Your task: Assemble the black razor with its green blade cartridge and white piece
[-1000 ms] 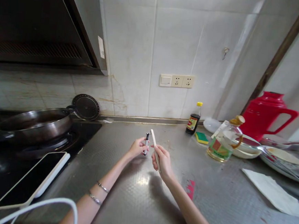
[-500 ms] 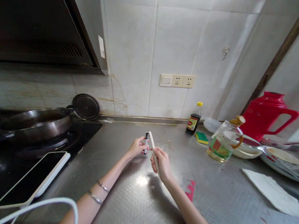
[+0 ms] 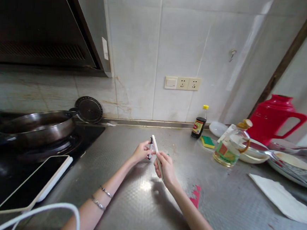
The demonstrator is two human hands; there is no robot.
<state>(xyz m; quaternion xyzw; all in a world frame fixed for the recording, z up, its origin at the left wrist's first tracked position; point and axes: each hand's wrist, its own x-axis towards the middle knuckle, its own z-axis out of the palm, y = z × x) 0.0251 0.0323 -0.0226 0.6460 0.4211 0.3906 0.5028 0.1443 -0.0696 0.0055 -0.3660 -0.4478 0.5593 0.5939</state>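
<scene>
My left hand (image 3: 140, 152) pinches a small black-and-grey tool (image 3: 150, 149) upright over the middle of the metal counter (image 3: 125, 205). Just to its right, my right hand (image 3: 165, 167) is wrapped round a long off-white handle (image 3: 155, 145), which slants up and to the left. The handle's upper end is beside the top of the small tool; whether they touch I cannot tell. Details of the small tool's head are too small to make out.
A phone (image 3: 33, 183) with a white cable lies at the left, near the stove and a pan (image 3: 39, 125). Toward the back right are a dark sauce bottle (image 3: 199, 124), a sponge (image 3: 207, 142), an oil jug (image 3: 227, 149), bowls, a red thermos (image 3: 271, 119) and a white cloth (image 3: 282, 199).
The off-white handle's upper end has shifted slightly left, closer to the small tool. Both hands keep their hold and have hardly moved.
</scene>
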